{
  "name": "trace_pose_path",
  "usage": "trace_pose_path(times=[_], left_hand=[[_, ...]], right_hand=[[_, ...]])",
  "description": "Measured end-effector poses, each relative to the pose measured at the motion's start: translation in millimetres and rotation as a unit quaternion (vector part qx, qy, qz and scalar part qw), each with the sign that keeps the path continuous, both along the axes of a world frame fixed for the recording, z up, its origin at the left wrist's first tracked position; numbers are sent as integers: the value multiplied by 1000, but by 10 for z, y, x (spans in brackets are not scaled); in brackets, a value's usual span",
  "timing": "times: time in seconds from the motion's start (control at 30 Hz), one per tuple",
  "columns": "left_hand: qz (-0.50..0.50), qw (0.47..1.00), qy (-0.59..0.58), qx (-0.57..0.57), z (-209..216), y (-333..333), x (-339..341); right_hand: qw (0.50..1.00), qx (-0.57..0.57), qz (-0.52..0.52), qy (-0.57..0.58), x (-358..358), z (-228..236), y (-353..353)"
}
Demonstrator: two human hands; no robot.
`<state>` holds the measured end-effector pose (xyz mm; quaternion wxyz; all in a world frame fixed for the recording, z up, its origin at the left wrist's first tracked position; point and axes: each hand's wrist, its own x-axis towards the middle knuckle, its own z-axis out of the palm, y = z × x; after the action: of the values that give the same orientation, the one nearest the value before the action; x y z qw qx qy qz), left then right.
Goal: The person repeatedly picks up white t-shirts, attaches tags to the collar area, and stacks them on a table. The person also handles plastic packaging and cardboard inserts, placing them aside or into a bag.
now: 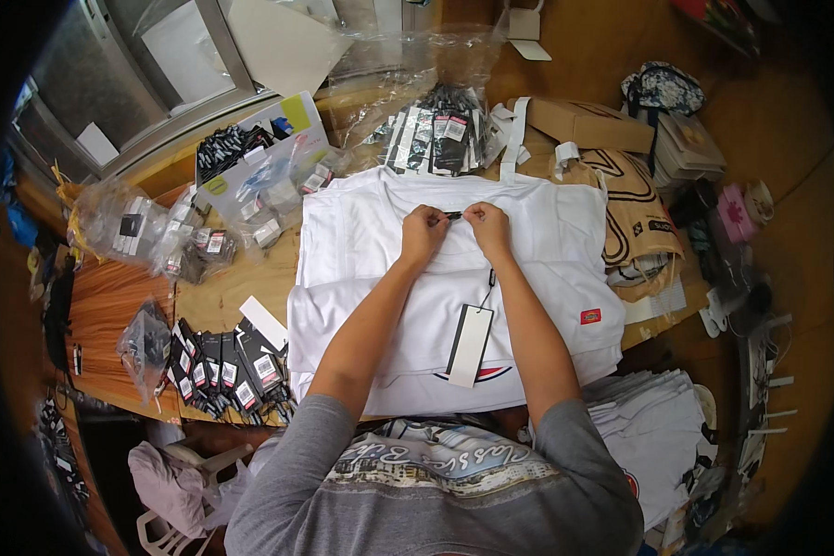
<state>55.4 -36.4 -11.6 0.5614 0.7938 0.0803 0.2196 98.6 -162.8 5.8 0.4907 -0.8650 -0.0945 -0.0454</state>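
Note:
A stack of white shirts (361, 306) lies on the table in front of me. At the neckline of the top shirt, my left hand (423, 232) pinches one end of a small black strip (452, 215). My right hand (487, 228) pinches its other end. Whether the strip is a neck label or part of a cord is too small to tell. Below my right hand, a hang tag (471, 345) with a white face and black edge lies on the white fabric, its black string (491, 278) running up toward that hand. A small red patch (590, 317) shows on the fabric at right.
Several black hang tags (227, 366) are heaped at left, beside a plastic bag (145, 347). A white box (292, 139) of tags and a bagged tag pile (440, 130) stand behind the shirts. Cardboard box (588, 125) and brown bag (635, 213) sit at right; more white shirts (649, 435) lie lower right.

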Motion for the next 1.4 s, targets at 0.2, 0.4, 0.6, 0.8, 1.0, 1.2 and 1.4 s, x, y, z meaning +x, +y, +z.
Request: trace_pose_path(times=[0.2, 0.4, 0.6, 0.8, 1.0, 1.2, 1.4], left_hand=[[-31, 998, -34, 39, -12, 30, -32], [-47, 998, -31, 22, -18, 58, -61], [-56, 995, -55, 62, -19, 52, -87], [-59, 998, -31, -11, -121, 91, -53], [-89, 993, 18, -72, -68, 81, -86], [-33, 951, 34, -305, -14, 92, -139], [-40, 977, 143, -152, 2, 124, -147]], right_hand=[[999, 12, 43, 14, 30, -151, 90], [994, 83, 52, 48, 67, -274, 64], [995, 37, 83, 40, 14, -243, 88], [956, 87, 201, 196, -52, -108, 9], [949, 94, 206, 220, -67, -111, 67], [910, 201, 154, 327, -52, -46, 40], [917, 205, 165, 300, -71, -71, 38]])
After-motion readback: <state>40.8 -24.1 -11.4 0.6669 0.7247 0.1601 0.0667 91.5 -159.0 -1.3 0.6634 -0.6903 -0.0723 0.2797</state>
